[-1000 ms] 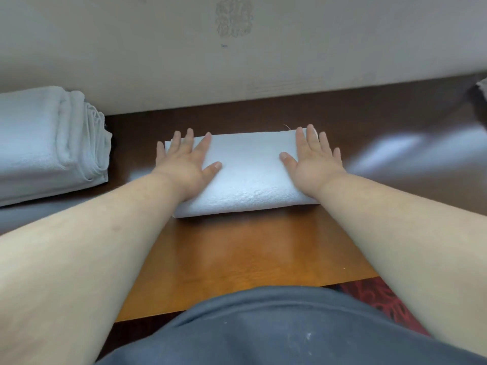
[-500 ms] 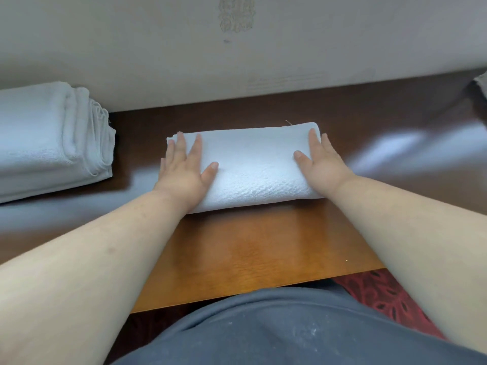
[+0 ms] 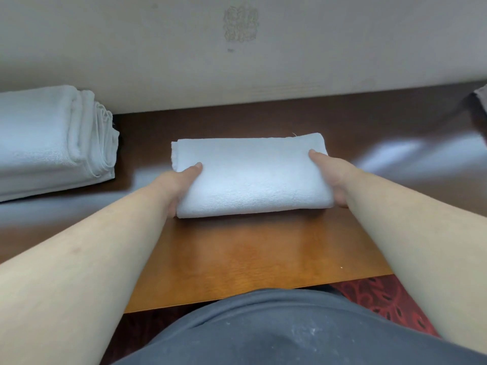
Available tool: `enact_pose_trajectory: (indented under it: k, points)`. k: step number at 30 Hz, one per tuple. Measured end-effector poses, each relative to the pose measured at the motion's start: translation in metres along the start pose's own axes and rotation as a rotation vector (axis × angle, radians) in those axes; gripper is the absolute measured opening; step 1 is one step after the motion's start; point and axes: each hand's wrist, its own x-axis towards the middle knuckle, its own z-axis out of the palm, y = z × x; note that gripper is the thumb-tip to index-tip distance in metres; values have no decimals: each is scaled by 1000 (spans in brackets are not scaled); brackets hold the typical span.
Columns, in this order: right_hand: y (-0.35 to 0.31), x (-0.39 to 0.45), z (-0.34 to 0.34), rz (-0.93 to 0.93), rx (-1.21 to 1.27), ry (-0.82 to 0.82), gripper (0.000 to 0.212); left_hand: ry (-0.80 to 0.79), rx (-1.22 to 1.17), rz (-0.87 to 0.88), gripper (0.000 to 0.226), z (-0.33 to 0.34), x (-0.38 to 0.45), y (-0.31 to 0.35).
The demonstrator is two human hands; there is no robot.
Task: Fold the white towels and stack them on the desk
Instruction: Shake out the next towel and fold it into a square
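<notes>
Now both palms, flat on top half a second before, had slid to the ends of the folded towel (image 3: 250, 177) mid-counter (image 3: 237, 256); left hand (image 3: 181, 183) and right hand (image 3: 333, 177) took it in their grip, thumbs on top, probably to carry it to the stack (image 3: 52, 138) at far left.

Beige wall (image 3: 316, 48) with faint emblem (image 3: 240, 23) behind glossy brown desk (image 3: 237, 254); red patterned carpet (image 3: 390, 299) below.
</notes>
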Motion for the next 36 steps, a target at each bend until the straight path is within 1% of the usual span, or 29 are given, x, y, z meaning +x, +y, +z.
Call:
enact_pose_trajectory:
  k: [2, 5, 7, 10, 11, 13, 16, 21, 24, 28, 31, 36]
  points:
    - [2, -4, -5, 15, 59, -75, 42, -67, -85, -5, 45, -4, -8, -3]
    - [0, -21, -8, 9, 114, -133, 38, -67, -134, 57, 41, -14, -26, -6]
    - [-7, -41, -7, -3, 124, -167, 35, -69, -165, 86, 46, -28, -44, -4]
    - [-18, -75, 0, -47, 149, -222, 34, -67, -164, 133, 67, -58, -79, 4]
    - [-21, -87, 5, -64, 160, -232, 33, -61, -169, 151, 68, -68, -92, 7]
    - [-28, -112, 17, -93, 174, -249, 33, -48, -187, 187, 58, -91, -117, 15]
    - [-38, -147, 34, -126, 193, -303, 34, -20, -193, 238, 32, -122, -152, 26]
    - [-62, -190, 55, -214, 174, -391, 37, 41, -212, 281, 20, -164, -206, 36]
    - [-78, -214, 67, -232, 119, -478, 37, 73, -239, 268, 19, -185, -236, 31]
    - [-97, -241, 87, -286, 62, -589, 38, 80, -288, 265, 27, -221, -265, 31]
    - [-111, -260, 118, -319, 102, -616, 37, 128, -293, 286, 27, -256, -275, 36]
    - [-124, -276, 184, -336, 157, -604, 36, 237, -243, 290, 25, -320, -274, 48]
